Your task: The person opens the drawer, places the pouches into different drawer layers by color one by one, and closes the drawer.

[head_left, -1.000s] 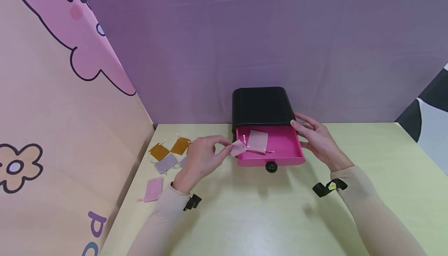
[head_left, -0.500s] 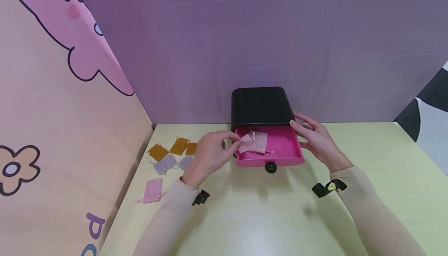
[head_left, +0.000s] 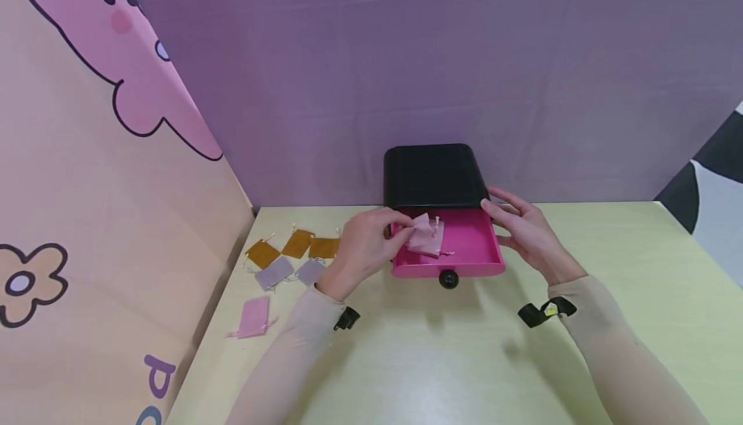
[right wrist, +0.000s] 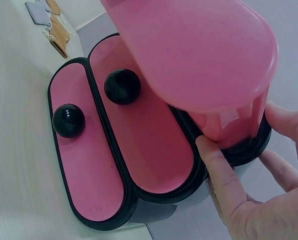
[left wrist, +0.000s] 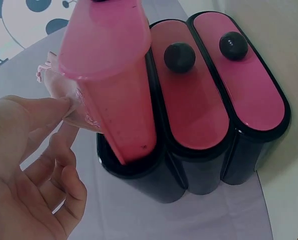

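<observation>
A black three-drawer box (head_left: 435, 173) stands against the purple backdrop, its top pink drawer (head_left: 473, 238) pulled out. Over that drawer's left side, my left hand (head_left: 366, 247) pinches a small light-pink drawstring pouch (head_left: 420, 228) between thumb and fingertips. Another pale pink pouch (head_left: 434, 246) lies beneath it on the drawer floor. My right hand (head_left: 531, 238) rests on the box's right side, thumb at the front edge. The left wrist view has the pinched pouch (left wrist: 63, 92) beside the drawer wall. Two lower drawers with black knobs are closed, one of them the middle drawer (right wrist: 154, 155).
Left on the pale table (head_left: 441, 360) lie several mustard pouches (head_left: 298, 242), two grey-lilac pouches (head_left: 274, 273) and a pink pouch (head_left: 253, 316). A purple backdrop (head_left: 464, 77) rises right behind the box. A printed panel (head_left: 87, 206) borders the table's left edge.
My left hand has moved right, carrying the pinched pouch from the drawer's left edge to above the pouch inside. My right hand has stayed on the box's side.
</observation>
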Demonstrator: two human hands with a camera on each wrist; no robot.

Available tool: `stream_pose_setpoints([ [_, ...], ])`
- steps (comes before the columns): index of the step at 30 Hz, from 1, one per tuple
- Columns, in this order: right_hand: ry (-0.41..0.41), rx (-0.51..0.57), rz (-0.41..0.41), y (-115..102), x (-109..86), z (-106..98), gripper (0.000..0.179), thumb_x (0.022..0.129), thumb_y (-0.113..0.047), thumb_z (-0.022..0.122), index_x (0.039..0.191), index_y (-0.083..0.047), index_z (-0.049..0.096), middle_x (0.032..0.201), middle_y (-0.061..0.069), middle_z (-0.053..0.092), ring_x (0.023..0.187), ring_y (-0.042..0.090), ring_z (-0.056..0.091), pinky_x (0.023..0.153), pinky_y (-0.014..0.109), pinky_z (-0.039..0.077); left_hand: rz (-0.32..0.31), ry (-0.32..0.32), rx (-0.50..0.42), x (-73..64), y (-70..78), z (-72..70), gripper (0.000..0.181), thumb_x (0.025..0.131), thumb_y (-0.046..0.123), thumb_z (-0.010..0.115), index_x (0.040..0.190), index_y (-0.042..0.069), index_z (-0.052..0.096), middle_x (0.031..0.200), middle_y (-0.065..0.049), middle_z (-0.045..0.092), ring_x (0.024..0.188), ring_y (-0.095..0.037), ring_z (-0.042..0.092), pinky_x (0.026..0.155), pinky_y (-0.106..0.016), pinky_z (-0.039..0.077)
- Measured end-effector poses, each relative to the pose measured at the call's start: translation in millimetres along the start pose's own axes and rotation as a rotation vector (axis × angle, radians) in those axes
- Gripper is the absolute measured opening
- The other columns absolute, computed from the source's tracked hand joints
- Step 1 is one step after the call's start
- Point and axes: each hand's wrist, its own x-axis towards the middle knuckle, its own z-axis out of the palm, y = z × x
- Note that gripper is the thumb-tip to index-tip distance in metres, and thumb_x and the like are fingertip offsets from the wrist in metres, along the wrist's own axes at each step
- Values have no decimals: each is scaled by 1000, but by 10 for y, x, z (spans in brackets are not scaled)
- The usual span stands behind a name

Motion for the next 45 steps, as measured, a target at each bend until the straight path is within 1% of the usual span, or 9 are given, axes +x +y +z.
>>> stream_pose_setpoints([
  [4, 2, 2, -3, -4, -14, 2, 82, 104, -49, 65, 171, -24, 26, 155, 5, 41, 123, 12, 54, 86, 25, 62, 2, -29, 32, 59, 33, 70, 22, 96, 30, 80, 116, 22, 84, 113, 2, 81, 89, -15, 71, 73, -24, 55],
  [8, 4, 0, -2, -19, -29, 4, 82, 104, -50, 65, 171, -23, 25, 156, 7, 40, 122, 12, 54, 85, 25, 62, -14, -52, 70, 114, 72, 142, 22, 97, 31, 80, 117, 23, 83, 115, 4, 81, 100, -17, 74, 81, -29, 59],
  [12, 7, -2, -2, -19, -24, 6, 82, 104, -50, 64, 171, -23, 26, 156, 6, 41, 123, 13, 54, 85, 25, 62, -43, -67, 101, 154, 96, 227, 23, 98, 34, 78, 118, 25, 83, 116, 4, 80, 98, -17, 73, 80, -28, 58],
  [16, 2, -5, -4, -4, -9, 12, 82, 104, -50, 64, 171, -24, 26, 154, 5, 42, 124, 14, 54, 86, 25, 62, -80, -82, 99, 152, 90, 267, 24, 98, 33, 77, 119, 25, 83, 118, 4, 80, 97, -17, 71, 78, -27, 56],
  [23, 4, 4, 6, 5, -1, 8, 82, 103, -50, 65, 171, -26, 26, 155, 5, 41, 123, 13, 55, 86, 25, 62, -98, -71, 47, 100, 28, 210, 22, 99, 30, 76, 119, 24, 83, 118, 3, 80, 100, -18, 70, 81, -29, 58],
  [30, 2, 11, 5, -14, -5, 16, 81, 103, -50, 65, 171, -25, 27, 150, 1, 45, 121, 10, 56, 85, 25, 62, -99, -62, 22, 4, -78, 130, 19, 99, 29, 75, 115, 22, 83, 105, 3, 80, 79, -14, 61, 67, -24, 50],
  [33, 0, 17, 5, -23, -11, 19, 81, 103, -49, 66, 171, -25, 27, 146, -2, 46, 120, 11, 56, 85, 25, 62, -107, -59, 12, -46, -132, 97, 17, 100, 28, 75, 114, 22, 83, 103, 3, 79, 74, -12, 58, 64, -23, 47],
  [39, -2, 13, -2, -26, -22, 17, 81, 104, -49, 65, 171, -24, 26, 150, 2, 45, 120, 10, 57, 85, 25, 62, -108, -28, -50, -132, -218, 44, 16, 100, 25, 74, 112, 20, 84, 102, 3, 79, 70, -11, 58, 64, -24, 47],
  [45, 0, 5, -6, -18, -25, 8, 81, 104, -49, 65, 171, -24, 26, 147, 0, 46, 121, 11, 55, 86, 25, 62, -125, -27, -41, -221, -305, 23, 17, 99, 27, 75, 112, 19, 84, 105, 3, 81, 70, -11, 57, 64, -24, 47],
])
